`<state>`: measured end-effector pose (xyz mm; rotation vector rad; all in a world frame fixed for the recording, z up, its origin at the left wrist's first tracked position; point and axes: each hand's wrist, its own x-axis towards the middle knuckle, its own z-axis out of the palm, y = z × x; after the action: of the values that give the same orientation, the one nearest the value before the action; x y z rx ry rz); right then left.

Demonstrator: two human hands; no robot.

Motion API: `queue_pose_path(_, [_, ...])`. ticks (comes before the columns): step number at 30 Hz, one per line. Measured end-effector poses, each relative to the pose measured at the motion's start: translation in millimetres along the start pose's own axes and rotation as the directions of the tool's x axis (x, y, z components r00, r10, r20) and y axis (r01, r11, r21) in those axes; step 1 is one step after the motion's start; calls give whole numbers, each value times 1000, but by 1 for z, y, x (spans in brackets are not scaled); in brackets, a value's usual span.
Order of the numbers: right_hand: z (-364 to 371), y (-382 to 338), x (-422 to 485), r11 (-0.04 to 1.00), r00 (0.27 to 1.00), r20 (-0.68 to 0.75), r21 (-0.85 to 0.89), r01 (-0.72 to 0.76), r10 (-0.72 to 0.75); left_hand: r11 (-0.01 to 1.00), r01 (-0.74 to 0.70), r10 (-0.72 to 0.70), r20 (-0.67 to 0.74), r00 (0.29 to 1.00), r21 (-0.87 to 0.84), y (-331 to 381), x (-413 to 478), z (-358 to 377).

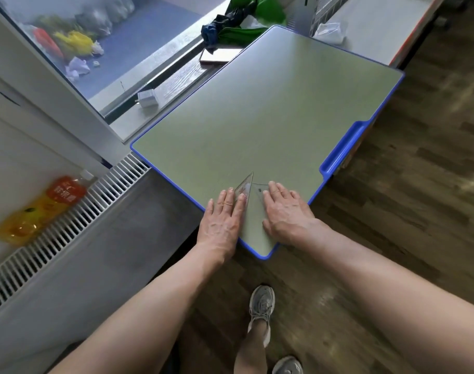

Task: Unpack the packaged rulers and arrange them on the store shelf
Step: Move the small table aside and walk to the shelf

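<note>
Two clear plastic triangle rulers lie flat on the near corner of the green table (257,109) with the blue rim. The left triangle ruler (245,186) points away from me, and my left hand (222,220) rests flat on it with fingers spread. A second triangle ruler (259,188) lies beside it under the fingertips of my right hand (284,211), which also lies flat. Both hands press down rather than grip. Much of each ruler is hidden beneath the hands. No packaging shows near the rulers.
A blue handle (341,149) juts from the table's right side. On the window sill sit a white charger (147,99), a phone (219,55) and a folded green and blue umbrella (230,31). A radiator (68,211) and an orange bottle (41,206) stand at left.
</note>
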<state>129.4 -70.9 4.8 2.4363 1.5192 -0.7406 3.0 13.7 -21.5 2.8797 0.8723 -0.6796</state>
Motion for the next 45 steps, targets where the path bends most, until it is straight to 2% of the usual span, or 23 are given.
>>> queue_pose_path(8, [5,-9,-22,993,995,85,-98,62,-53,999,-20,19,-31,999,-25,5,-15,3])
queue_pose_path(16, [23,-27,-42,982,995,99,-186,20,-1,999,-27,25,-95,995,-19,13,-33,13])
queue_pose_path(21, [38,-41,-50,988,996,66,-141,-54,64,998,-52,44,-165,985,-44,20,-45,19])
queue_pose_path(31, [30,-50,-62,992,993,58,-87,-93,98,997,-67,70,-173,982,27,23,-56,17])
queue_pose_path(38, [6,-54,-84,998,998,17,-14,-68,69,997,-80,73,-327,942,-8,29,-65,-2])
queue_pose_path(45, [-9,-34,-122,993,993,-46,-37,-109,108,989,-100,125,-268,955,106,52,-74,-45])
